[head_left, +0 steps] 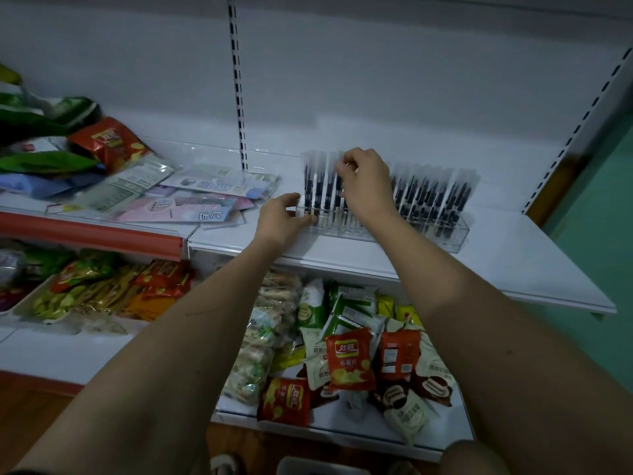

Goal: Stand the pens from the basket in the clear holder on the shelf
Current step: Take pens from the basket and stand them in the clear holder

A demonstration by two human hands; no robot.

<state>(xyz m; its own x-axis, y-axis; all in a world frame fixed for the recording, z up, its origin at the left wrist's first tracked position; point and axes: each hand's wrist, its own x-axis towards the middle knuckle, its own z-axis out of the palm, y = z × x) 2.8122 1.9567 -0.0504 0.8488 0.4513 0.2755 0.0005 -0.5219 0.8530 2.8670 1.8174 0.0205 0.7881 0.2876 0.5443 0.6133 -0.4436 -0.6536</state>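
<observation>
Long clear plastic holder [445, 234] on the white metal shelf [513, 262], rows of black pens in clear sleeves [428, 197] standing in it, left hand [282, 219] fingers curled, gripping the holder's left end, right hand [364, 181] fingertips pinching one sleeved pen's top, snack packets [349, 358] on the lower shelf

1 head view, close above the shelf [513, 255], facing down and forward

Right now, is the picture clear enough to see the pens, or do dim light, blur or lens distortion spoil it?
Head view: the light is dim and bluish. The pens in the clear holder look soft, and their print is unreadable. The right hand hides some of them, and the left hand holds the holder's end. The wide lens bends the shelf edge and the uprights.
</observation>
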